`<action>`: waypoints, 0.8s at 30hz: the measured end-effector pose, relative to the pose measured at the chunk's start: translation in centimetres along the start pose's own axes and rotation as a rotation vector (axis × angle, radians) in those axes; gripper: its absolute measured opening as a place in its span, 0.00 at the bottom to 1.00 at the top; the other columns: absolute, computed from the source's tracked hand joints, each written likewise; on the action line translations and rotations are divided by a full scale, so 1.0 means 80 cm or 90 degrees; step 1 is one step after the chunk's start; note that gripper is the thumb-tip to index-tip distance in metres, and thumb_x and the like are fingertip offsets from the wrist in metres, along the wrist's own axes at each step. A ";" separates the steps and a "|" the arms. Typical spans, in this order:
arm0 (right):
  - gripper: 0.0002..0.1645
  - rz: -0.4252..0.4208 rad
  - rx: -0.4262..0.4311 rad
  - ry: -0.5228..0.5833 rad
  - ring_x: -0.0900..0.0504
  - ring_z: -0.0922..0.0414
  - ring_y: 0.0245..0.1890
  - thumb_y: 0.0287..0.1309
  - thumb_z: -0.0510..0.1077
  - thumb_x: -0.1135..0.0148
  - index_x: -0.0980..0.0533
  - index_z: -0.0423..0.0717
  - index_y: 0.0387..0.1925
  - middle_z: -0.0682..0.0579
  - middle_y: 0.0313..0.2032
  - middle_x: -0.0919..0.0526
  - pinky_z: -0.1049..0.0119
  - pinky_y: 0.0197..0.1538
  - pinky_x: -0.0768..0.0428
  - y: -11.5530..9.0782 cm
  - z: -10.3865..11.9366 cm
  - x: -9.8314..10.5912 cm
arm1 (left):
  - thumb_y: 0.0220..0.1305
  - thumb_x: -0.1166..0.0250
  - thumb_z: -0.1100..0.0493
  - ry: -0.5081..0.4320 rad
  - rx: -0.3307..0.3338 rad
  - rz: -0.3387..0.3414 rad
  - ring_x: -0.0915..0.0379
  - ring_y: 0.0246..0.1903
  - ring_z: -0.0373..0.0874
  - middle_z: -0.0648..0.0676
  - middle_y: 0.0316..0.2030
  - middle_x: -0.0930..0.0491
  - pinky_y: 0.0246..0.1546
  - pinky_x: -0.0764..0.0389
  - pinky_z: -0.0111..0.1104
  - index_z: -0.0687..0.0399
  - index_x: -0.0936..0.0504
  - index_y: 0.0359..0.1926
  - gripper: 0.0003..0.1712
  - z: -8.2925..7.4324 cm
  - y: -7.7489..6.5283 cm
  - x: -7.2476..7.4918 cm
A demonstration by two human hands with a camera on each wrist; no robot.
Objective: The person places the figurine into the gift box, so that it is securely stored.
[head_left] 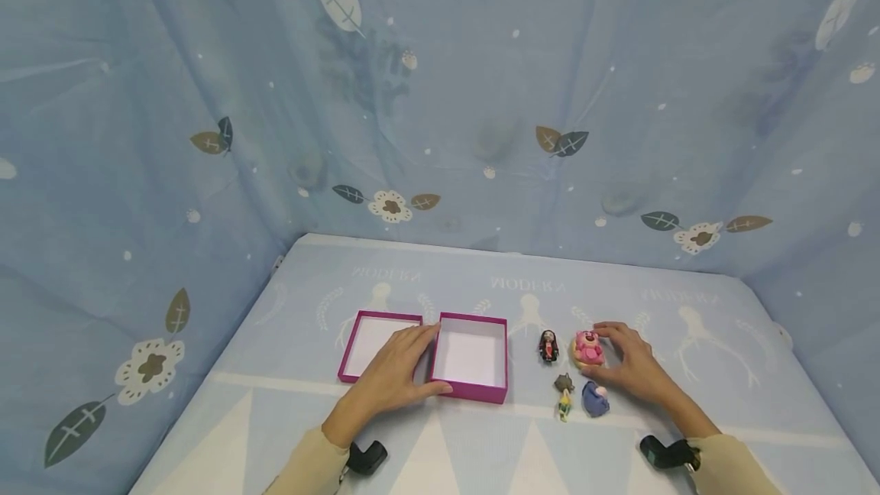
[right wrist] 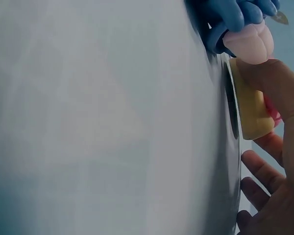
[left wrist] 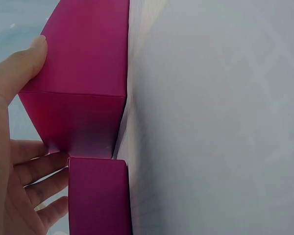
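My left hand rests at the near left corner of an open magenta box with a white inside. Its thumb lies on the box's front wall, while the other fingers extend along the left side. Over on the right, my right hand grips a pink bear figure on a yellow base between thumb and index finger; the remaining fingers are spread behind. A blue figure lies just in front of this hand.
Left of the box is a shallow magenta lid, partly covered by my left hand. A dark-haired figure and a small figure with a brown head and a yellow-green body lie between box and bear. Patterned blue curtain surrounds the table.
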State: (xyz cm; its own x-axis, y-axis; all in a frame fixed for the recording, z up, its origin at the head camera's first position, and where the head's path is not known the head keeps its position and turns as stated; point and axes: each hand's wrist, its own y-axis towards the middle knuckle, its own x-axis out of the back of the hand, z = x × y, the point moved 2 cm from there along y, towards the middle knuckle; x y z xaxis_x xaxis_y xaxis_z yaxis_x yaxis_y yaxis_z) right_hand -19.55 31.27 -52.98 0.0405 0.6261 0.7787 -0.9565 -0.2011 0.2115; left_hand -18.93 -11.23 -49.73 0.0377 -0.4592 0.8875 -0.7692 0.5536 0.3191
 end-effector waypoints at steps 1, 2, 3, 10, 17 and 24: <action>0.40 -0.002 0.002 0.003 0.32 0.35 0.59 0.41 0.54 0.21 0.25 0.41 0.55 0.39 0.57 0.27 0.36 0.55 0.39 0.000 0.001 0.000 | 0.52 0.35 0.26 0.001 -0.005 -0.004 0.32 0.64 0.50 0.53 0.65 0.28 0.67 0.33 0.45 0.55 0.38 0.72 0.56 0.000 0.000 0.000; 0.41 -0.004 0.004 0.007 0.32 0.35 0.59 0.41 0.54 0.20 0.25 0.41 0.55 0.39 0.57 0.27 0.35 0.56 0.38 0.000 0.002 0.001 | 0.52 0.35 0.26 0.001 -0.008 -0.006 0.32 0.64 0.50 0.53 0.65 0.28 0.67 0.32 0.45 0.54 0.38 0.73 0.56 -0.001 0.000 0.000; 0.41 -0.004 0.005 0.015 0.31 0.36 0.59 0.41 0.53 0.20 0.26 0.41 0.55 0.39 0.57 0.26 0.34 0.57 0.37 0.000 0.003 0.002 | 0.52 0.35 0.26 0.002 -0.010 -0.007 0.32 0.64 0.50 0.53 0.65 0.28 0.67 0.32 0.45 0.54 0.38 0.73 0.56 -0.001 0.000 0.001; 0.41 0.008 -0.034 0.065 0.32 0.34 0.61 0.45 0.50 0.22 0.29 0.37 0.57 0.36 0.57 0.26 0.31 0.61 0.35 0.002 0.015 0.012 | 0.54 0.37 0.25 0.000 -0.011 -0.002 0.32 0.64 0.50 0.53 0.65 0.28 0.66 0.32 0.45 0.53 0.40 0.74 0.56 -0.003 -0.001 0.001; 0.43 0.029 -0.088 0.056 0.36 0.29 0.64 0.46 0.53 0.23 0.30 0.37 0.58 0.33 0.60 0.28 0.28 0.61 0.37 0.004 0.030 0.018 | 0.53 0.35 0.27 -0.008 0.000 0.009 0.33 0.65 0.50 0.54 0.65 0.29 0.67 0.33 0.46 0.55 0.38 0.73 0.56 0.000 0.000 0.001; 0.45 0.033 -0.092 0.049 0.34 0.29 0.63 0.46 0.53 0.23 0.32 0.35 0.60 0.32 0.60 0.28 0.29 0.60 0.35 0.006 0.036 0.020 | 0.53 0.34 0.28 -0.021 0.012 0.023 0.34 0.65 0.50 0.54 0.66 0.30 0.68 0.33 0.47 0.55 0.38 0.73 0.56 0.001 0.000 0.000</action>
State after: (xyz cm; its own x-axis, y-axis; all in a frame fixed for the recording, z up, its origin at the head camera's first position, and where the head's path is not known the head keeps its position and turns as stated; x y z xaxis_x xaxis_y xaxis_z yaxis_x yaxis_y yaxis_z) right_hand -19.08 30.01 -49.92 -0.0274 0.6743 0.7380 -0.9886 -0.1276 0.0800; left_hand -19.00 -11.24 -49.76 -0.0109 -0.4613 0.8872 -0.7816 0.5573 0.2802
